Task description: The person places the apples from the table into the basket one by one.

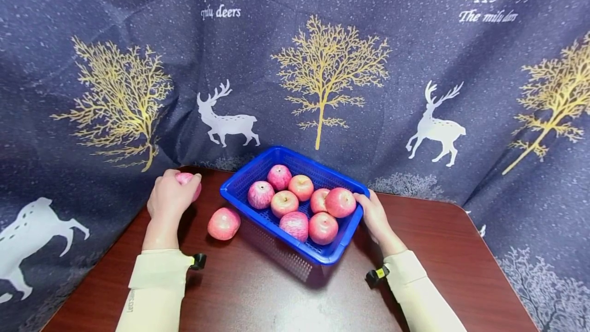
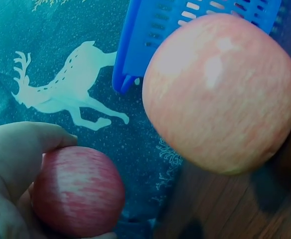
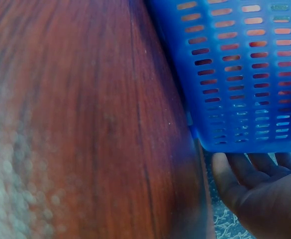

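At the table's back left, my left hand (image 1: 168,196) holds a red-pink apple (image 2: 80,191), with fingers and thumb curled round it. Another apple (image 1: 224,223) lies on the table between that hand and the blue plastic basket (image 1: 272,227); it looms large in the left wrist view. Several red and yellowish apples (image 1: 284,203) sit inside the basket. My right hand (image 1: 375,219) grips the basket's right rim, fingertips over the edge. From the right wrist, the slotted basket wall (image 3: 200,107) shows, with the fingers (image 3: 227,177) bent at its rim.
The brown wooden table (image 1: 258,296) has a rounded back right corner. Behind it hangs a dark blue curtain (image 1: 355,111) printed with white deer and golden trees. A small black wrist device (image 1: 198,261) sits at the left cuff, another (image 1: 377,276) at the right.
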Tool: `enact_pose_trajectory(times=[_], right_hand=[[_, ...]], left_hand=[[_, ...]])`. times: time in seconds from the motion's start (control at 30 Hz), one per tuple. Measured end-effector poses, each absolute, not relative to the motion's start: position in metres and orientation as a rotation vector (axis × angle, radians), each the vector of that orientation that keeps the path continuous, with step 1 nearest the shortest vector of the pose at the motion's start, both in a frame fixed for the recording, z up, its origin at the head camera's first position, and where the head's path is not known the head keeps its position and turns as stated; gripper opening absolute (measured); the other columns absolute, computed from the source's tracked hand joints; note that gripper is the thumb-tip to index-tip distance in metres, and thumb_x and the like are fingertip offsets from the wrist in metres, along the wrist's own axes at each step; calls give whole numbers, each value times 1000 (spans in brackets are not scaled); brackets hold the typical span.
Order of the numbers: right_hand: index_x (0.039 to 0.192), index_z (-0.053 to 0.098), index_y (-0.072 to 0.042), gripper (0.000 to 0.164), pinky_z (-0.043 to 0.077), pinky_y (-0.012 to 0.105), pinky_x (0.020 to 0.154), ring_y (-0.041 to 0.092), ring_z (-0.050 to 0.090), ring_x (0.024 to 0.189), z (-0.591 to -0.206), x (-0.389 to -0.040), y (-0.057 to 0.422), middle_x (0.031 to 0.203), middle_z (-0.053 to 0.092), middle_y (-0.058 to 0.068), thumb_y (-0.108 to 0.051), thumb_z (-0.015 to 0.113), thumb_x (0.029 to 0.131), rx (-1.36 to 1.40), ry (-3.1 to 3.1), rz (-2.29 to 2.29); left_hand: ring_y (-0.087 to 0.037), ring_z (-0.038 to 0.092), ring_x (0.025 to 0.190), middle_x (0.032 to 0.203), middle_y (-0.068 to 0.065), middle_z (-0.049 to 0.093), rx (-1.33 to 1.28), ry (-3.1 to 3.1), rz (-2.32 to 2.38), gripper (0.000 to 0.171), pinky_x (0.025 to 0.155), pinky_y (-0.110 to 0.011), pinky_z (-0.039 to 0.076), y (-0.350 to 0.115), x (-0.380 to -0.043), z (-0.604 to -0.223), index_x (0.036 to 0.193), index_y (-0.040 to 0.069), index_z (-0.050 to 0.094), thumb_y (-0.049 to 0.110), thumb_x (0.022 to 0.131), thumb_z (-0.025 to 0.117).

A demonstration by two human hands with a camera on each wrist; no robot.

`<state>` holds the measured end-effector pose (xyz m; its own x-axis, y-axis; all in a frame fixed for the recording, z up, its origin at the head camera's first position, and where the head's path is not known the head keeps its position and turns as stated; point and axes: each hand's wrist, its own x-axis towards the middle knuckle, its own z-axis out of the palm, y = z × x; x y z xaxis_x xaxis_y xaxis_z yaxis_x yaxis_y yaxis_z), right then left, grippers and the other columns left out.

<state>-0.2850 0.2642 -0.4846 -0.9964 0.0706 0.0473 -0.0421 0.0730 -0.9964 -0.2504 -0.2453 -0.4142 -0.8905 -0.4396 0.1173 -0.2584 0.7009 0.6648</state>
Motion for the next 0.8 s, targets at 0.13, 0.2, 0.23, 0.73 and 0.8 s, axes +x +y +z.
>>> enact_pose_trajectory(times=[0.13, 0.2, 0.23, 0.73, 0.8], right_hand=[[150, 49, 4, 49, 52, 20, 99, 15, 61, 118, -484, -285, 264, 146, 54, 20, -27, 57, 114, -27, -2240, 2085], [150, 49, 4, 49, 52, 20, 99, 15, 61, 117, -484, -285, 264, 146, 54, 20, -27, 57, 114, -26, -2240, 2086], [150, 49, 4, 48, 52, 20, 99, 15, 61, 117, -484, -285, 264, 146, 54, 20, -27, 56, 114, -26, -2239, 2087], [150, 49, 4, 48, 53, 20, 99, 14, 62, 116, -485, -286, 264, 145, 55, 21, -26, 57, 114, -33, -2229, 2092], [150, 49, 5, 48, 53, 20, 99, 15, 62, 117, -485, -286, 264, 145, 55, 21, -26, 57, 114, -32, -2230, 2091]], left_hand=[[-58, 58, 129, 144, -36, 57, 549, -2556, -996, 79, 102, -74, 48, -238, -250, -412, 156, 3, 56, 61, 103, 63], [-57, 58, 130, 143, -35, 58, 547, -2514, -1002, 76, 102, -74, 48, -235, -250, -412, 155, 4, 58, 59, 102, 65], [-57, 58, 130, 143, -35, 58, 545, -2498, -1002, 76, 102, -73, 48, -234, -250, -412, 154, 4, 58, 59, 102, 65], [-53, 59, 124, 143, -30, 56, 423, -2289, -1065, 73, 101, -70, 49, -208, -249, -407, 153, 9, 62, 59, 101, 69], [-53, 59, 124, 142, -29, 56, 409, -2266, -1067, 71, 101, -69, 49, -205, -249, -407, 152, 9, 62, 57, 101, 71]])
